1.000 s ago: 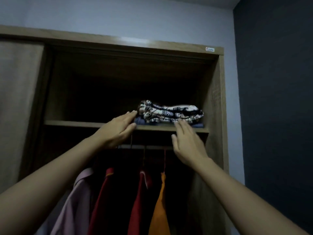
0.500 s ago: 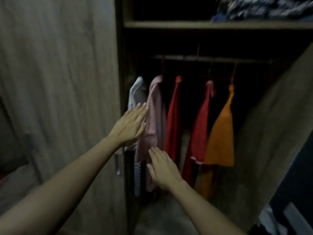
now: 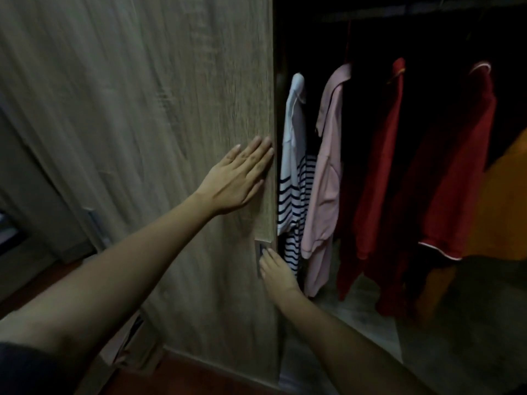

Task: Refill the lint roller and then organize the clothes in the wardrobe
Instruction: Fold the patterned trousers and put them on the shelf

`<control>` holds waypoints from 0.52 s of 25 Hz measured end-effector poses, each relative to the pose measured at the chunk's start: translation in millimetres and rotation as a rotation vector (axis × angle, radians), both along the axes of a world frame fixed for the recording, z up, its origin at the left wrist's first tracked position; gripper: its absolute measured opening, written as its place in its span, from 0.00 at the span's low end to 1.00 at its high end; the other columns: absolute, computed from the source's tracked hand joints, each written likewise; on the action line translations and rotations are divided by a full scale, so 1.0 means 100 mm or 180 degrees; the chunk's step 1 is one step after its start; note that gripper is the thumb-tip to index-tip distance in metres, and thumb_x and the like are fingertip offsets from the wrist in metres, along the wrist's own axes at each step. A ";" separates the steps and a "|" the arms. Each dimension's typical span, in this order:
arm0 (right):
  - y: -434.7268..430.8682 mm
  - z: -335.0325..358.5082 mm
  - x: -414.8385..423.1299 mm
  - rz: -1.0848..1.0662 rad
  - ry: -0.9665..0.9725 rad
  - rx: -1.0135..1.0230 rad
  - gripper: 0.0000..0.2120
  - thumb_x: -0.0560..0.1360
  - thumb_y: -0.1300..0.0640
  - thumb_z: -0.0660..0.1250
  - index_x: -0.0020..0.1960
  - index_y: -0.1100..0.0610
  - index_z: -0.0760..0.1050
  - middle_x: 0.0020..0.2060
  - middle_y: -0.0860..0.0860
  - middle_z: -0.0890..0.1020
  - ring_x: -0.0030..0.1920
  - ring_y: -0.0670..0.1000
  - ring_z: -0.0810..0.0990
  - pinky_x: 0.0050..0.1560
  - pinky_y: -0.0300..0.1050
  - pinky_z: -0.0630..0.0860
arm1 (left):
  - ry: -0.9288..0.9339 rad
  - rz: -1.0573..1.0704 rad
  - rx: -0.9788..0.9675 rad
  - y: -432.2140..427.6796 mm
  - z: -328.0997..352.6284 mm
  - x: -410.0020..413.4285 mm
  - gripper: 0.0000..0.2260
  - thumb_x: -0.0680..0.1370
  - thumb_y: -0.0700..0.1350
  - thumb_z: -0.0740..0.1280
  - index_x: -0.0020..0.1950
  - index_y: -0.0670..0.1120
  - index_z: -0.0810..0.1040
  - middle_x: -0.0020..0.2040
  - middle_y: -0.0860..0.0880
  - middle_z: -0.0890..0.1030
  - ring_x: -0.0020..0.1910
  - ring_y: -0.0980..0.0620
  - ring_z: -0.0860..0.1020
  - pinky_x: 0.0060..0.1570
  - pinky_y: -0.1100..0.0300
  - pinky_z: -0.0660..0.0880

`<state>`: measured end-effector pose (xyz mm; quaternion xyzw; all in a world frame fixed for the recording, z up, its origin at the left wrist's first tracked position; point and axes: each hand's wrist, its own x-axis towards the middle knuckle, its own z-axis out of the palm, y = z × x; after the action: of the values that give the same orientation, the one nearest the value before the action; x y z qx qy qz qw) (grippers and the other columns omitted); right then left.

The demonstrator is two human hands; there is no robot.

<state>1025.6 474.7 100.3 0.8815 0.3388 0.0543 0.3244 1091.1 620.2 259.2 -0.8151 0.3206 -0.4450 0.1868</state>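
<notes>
Just right of the wardrobe door's (image 3: 142, 109) free edge hang a striped shirt (image 3: 291, 166), a pink shirt (image 3: 328, 181) and red garments (image 3: 382, 166), close to both hands. The left hand (image 3: 239, 181) presses flat on the door by that edge, fingers straight. Lower on the door, the right hand (image 3: 275, 270) touches the recessed handle (image 3: 261, 249); whether its fingers hook in cannot be told. The wardrobe stands open right of the door.

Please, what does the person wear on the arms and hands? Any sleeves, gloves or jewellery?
Both forearms are bare. The left hand and right hand wear no gloves, and no ring or watch shows. A dark sleeve covers the left upper arm.
</notes>
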 end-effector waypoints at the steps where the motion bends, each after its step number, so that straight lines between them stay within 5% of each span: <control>1: 0.02 0.03 0.02 0.0055 -0.0113 -0.0282 0.24 0.82 0.54 0.45 0.75 0.62 0.47 0.75 0.57 0.53 0.76 0.57 0.47 0.75 0.51 0.39 | -0.0063 -0.0063 0.0027 0.03 -0.02 0.06 0.25 0.82 0.51 0.48 0.76 0.40 0.51 0.76 0.44 0.54 0.76 0.51 0.44 0.73 0.54 0.43; 6: 0.02 -0.03 0.11 0.0281 -0.0424 -0.0818 0.25 0.81 0.52 0.49 0.75 0.61 0.49 0.75 0.55 0.55 0.75 0.55 0.51 0.75 0.51 0.43 | -0.0546 -0.0286 0.0238 0.04 -0.04 0.22 0.26 0.83 0.52 0.49 0.77 0.43 0.46 0.77 0.47 0.37 0.76 0.50 0.41 0.73 0.52 0.42; 13: -0.61 -0.10 -0.05 0.0141 -0.0420 -0.0590 0.20 0.79 0.53 0.53 0.68 0.58 0.67 0.65 0.50 0.69 0.64 0.52 0.67 0.72 0.48 0.58 | -0.0958 -0.0954 0.0273 -0.66 0.00 0.27 0.26 0.81 0.53 0.54 0.76 0.43 0.56 0.78 0.46 0.49 0.77 0.50 0.47 0.72 0.51 0.48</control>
<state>1020.6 413.9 90.4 0.8346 0.3396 0.0877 0.4248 1118.2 554.1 259.4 -0.6740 0.4253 -0.5704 0.1988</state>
